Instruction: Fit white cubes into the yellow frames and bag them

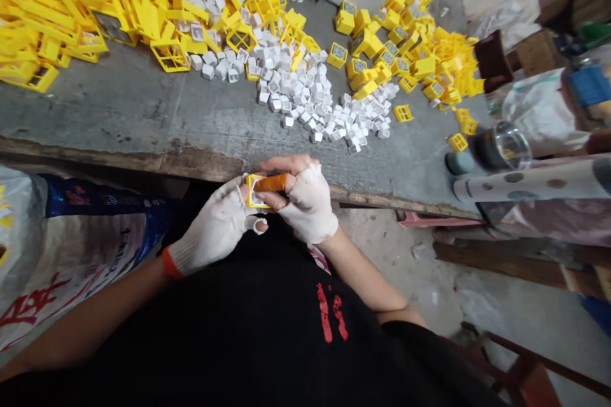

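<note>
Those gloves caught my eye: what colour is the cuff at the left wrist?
The cuff is orange; the head view shows it best.

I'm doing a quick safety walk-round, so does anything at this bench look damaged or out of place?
The bench's front edge looks damaged: towards the left, its grey surface is ragged and brown wood shows. Loose white pieces also mix with the yellow frames, which may be normal here.

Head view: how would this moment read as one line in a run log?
left hand: holds yellow frame | right hand: orange-covered finger at frame's opening | gray table: loose white cubes, heaped yellow parts
</note>
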Demonstrator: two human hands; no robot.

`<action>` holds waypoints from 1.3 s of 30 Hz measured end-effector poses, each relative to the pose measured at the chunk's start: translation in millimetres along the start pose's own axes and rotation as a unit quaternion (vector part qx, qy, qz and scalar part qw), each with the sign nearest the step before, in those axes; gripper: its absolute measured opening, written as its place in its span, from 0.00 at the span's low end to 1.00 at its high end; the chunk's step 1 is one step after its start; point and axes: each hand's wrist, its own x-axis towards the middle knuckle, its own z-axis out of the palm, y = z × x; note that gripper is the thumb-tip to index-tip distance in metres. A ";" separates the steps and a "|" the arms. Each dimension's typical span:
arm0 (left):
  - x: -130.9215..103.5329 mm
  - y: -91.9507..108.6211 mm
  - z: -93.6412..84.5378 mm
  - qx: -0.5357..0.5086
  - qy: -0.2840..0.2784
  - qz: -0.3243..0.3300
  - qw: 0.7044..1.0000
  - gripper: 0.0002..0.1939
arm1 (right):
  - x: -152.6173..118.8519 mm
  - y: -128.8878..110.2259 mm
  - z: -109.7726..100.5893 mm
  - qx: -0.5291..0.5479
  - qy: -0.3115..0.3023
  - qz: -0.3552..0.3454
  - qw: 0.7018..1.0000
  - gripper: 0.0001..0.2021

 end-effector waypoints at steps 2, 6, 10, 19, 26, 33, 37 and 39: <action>0.2 0.6 -2.6 -0.011 0.000 -0.012 1.000 0.19 | 2.7 0.1 -0.4 0.006 -0.033 0.001 0.999 0.16; -0.6 2.6 -4.1 -0.026 -0.006 -0.009 1.000 0.21 | 8.2 0.9 -2.9 0.024 -0.045 -0.010 0.999 0.17; -1.4 2.3 -2.5 -0.047 -0.022 0.005 0.999 0.22 | 7.2 -0.2 -0.2 0.047 0.034 -0.027 0.998 0.18; -3.3 1.7 -2.8 -0.057 0.001 0.015 0.998 0.23 | -3.4 5.1 1.4 0.095 0.024 0.001 0.995 0.15; -1.5 9.9 -0.3 -0.044 0.076 0.056 0.995 0.15 | 78.5 82.9 -2.2 -0.113 -0.048 0.221 0.967 0.14; 0.8 18.6 1.1 0.005 0.086 0.075 0.993 0.14 | 55.6 65.5 1.3 0.044 -0.013 0.112 0.993 0.08; 9.6 21.5 8.3 0.004 0.056 0.061 0.997 0.15 | 16.7 42.3 -0.9 0.180 0.055 0.055 0.981 0.13; 13.5 20.5 12.1 -0.003 0.039 0.049 0.998 0.17 | 9.1 34.8 -1.3 0.186 0.069 0.040 0.979 0.13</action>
